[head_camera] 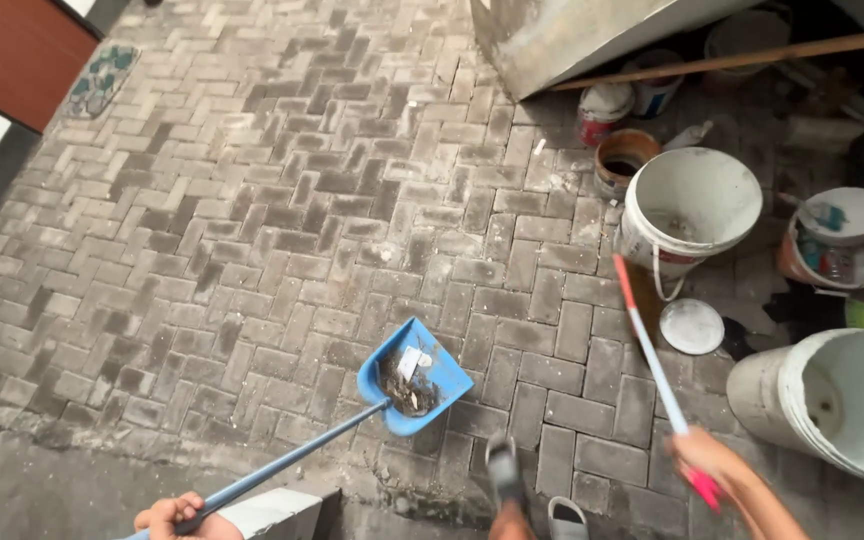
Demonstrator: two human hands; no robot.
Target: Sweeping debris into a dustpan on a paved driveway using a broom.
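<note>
The left hand closes around the end of the long handle of a blue dustpan, which sits on the brick floor holding debris. It looks light and stiff, best gripped at the handle. The right hand grips a thin stick.

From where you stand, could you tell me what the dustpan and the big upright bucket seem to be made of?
Dustpan: smooth blue plastic by its even colour and moulded rim; its long handle looks like blue-coated metal, though I can't be sure. Bucket: white plastic, matte and smeared with dried residue.

White buckets, paint cans, doormat
</note>
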